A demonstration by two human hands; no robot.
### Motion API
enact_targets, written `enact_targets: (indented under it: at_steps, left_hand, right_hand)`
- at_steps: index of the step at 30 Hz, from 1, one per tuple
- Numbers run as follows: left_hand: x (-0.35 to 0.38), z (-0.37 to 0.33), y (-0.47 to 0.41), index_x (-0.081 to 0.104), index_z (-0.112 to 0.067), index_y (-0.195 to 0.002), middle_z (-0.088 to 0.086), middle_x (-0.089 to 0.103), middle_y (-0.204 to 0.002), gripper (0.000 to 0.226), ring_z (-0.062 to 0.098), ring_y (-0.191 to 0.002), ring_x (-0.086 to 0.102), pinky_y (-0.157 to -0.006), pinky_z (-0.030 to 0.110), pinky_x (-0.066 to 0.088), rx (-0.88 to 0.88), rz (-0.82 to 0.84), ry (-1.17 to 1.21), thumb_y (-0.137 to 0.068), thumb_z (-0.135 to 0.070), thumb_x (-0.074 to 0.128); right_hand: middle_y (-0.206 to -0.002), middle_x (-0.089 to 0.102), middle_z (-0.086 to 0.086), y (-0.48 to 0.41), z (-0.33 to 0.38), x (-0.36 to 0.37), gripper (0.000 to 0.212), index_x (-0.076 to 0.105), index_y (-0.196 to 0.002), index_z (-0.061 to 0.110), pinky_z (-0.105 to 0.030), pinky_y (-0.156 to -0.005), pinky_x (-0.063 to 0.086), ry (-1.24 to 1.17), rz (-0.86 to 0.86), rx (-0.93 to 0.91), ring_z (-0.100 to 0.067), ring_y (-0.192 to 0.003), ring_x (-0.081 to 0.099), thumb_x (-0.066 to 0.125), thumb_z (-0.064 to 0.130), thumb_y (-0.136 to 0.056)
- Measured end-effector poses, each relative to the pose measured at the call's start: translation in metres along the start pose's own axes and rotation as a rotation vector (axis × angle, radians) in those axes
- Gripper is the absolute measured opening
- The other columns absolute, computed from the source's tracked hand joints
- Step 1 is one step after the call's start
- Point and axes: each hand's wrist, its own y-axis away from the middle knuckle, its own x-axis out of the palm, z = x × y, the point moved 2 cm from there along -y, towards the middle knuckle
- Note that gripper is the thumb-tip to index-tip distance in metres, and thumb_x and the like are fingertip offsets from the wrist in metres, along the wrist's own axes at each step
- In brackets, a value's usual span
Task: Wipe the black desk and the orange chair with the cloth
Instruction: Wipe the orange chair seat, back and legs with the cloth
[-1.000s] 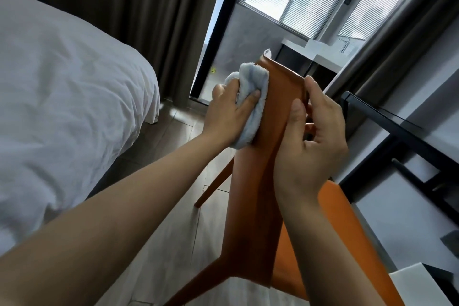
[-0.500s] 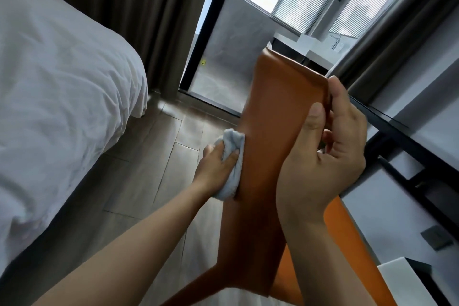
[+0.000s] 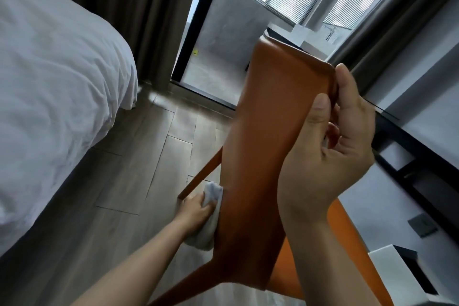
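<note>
The orange chair [image 3: 268,131] stands in the middle of the view with the back of its backrest facing me. My left hand [image 3: 196,211] grips a white cloth [image 3: 210,218] and presses it against the lower left edge of the backrest. My right hand [image 3: 330,154] holds the backrest's upper right edge, thumb on the rear face and fingers curled round the front. The black desk [image 3: 407,146] runs along the right wall behind the chair, only partly in view.
A bed with white sheets [image 3: 49,94] fills the left side, leaving a strip of wooden floor [image 3: 139,169] between it and the chair. Dark curtains and a glass door lie ahead. A white box [image 3: 397,278] sits at the lower right.
My left hand has slid the cloth down the backrest, from near its top to its lower part. My right hand has kept its hold on the top edge.
</note>
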Motion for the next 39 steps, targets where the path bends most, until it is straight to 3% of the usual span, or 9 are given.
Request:
enact_targets:
  at_steps: [6,11,15,19,22,25,29,34,39]
  left_hand:
    - [-0.024,-0.006,0.021,0.051,-0.021,-0.121,0.003,0.045,-0.106,0.04,0.019,-0.09,0.053,-0.075,0.031,0.047,0.052,-0.098,-0.1,-0.095,-0.051,0.044]
    - [-0.056,-0.025,0.055,0.054,-0.022,-0.108,0.005,0.055,-0.106,0.039,0.018,-0.088,0.059,-0.075,0.035,0.053,0.157,-0.177,-0.073,-0.091,-0.056,0.046]
    - [-0.079,-0.04,0.102,0.056,-0.029,-0.093,0.001,0.062,-0.092,0.052,0.016,-0.08,0.065,-0.074,0.044,0.058,0.257,-0.191,-0.034,-0.079,-0.076,0.042]
    - [-0.087,-0.064,0.17,0.059,-0.023,-0.092,-0.001,0.065,-0.086,0.031,0.013,-0.077,0.065,-0.072,0.041,0.057,0.333,-0.178,-0.014,-0.091,-0.053,0.052]
    - [-0.077,-0.085,0.225,0.06,-0.026,-0.099,-0.006,0.067,-0.088,0.017,0.005,-0.077,0.065,-0.071,0.029,0.052,0.413,-0.112,0.05,-0.094,-0.04,0.052]
    - [-0.059,-0.106,0.264,0.054,-0.036,-0.104,-0.012,0.067,-0.095,0.011,0.001,-0.085,0.065,-0.071,0.017,0.049,0.447,-0.049,0.108,-0.094,-0.04,0.051]
    - [-0.028,-0.132,0.279,0.055,-0.04,-0.102,-0.015,0.067,-0.099,0.011,0.0,-0.091,0.066,-0.079,0.019,0.051,0.454,-0.014,0.223,-0.092,-0.036,0.057]
    - [0.025,-0.164,0.268,0.054,-0.031,-0.114,-0.007,0.068,-0.102,0.03,0.009,-0.093,0.068,-0.078,0.034,0.059,0.414,0.096,0.228,-0.086,-0.04,0.058]
    - [0.058,-0.214,0.242,0.053,-0.027,-0.121,-0.006,0.069,-0.106,0.035,0.012,-0.1,0.068,-0.078,0.028,0.057,0.159,0.243,0.451,-0.087,-0.038,0.055]
  right_hand:
    - [-0.11,0.056,0.005,-0.003,0.003,-0.005,0.032,0.057,-0.129,0.011,-0.02,-0.079,0.047,-0.006,0.064,0.071,-0.007,-0.101,0.057,0.053,0.009,-0.097]
    - [-0.125,0.056,0.015,-0.003,0.012,-0.026,0.034,0.053,-0.132,0.025,-0.04,-0.094,0.05,-0.015,0.231,0.182,-0.011,-0.119,0.054,0.051,0.017,-0.099]
    - [-0.12,0.056,0.018,0.016,0.028,-0.067,0.033,0.052,-0.129,0.033,-0.039,-0.09,0.052,0.089,0.315,0.207,-0.003,-0.111,0.055,0.052,0.021,-0.098]
    - [-0.109,0.047,0.043,0.048,0.046,-0.12,0.032,0.049,-0.124,0.044,-0.022,-0.086,0.048,0.182,0.411,0.333,0.012,-0.107,0.05,0.052,0.03,-0.096]
    - [-0.108,0.047,0.041,0.071,0.06,-0.156,0.034,0.045,-0.123,0.049,-0.013,-0.081,0.041,0.187,0.492,0.488,0.016,-0.105,0.048,0.054,0.038,-0.092]
    - [-0.116,0.049,0.036,0.091,0.066,-0.185,0.041,0.043,-0.125,0.053,-0.017,-0.086,0.045,0.086,0.566,0.639,0.01,-0.109,0.051,0.057,0.053,-0.087]
    - [-0.115,0.044,0.045,0.097,0.063,-0.212,0.057,0.038,-0.13,0.051,-0.004,-0.074,0.046,-0.18,0.616,0.812,0.024,-0.103,0.048,0.063,0.053,-0.079]
    - [-0.13,0.054,0.025,0.089,0.025,-0.23,0.064,0.04,-0.137,0.046,-0.025,-0.088,0.053,-0.375,0.607,0.959,0.0,-0.117,0.056,0.071,0.042,-0.082]
    - [-0.127,0.06,0.018,0.045,-0.011,-0.254,0.065,0.042,-0.135,0.046,-0.031,-0.089,0.055,-0.32,0.532,1.09,-0.004,-0.113,0.06,0.071,0.047,-0.077]
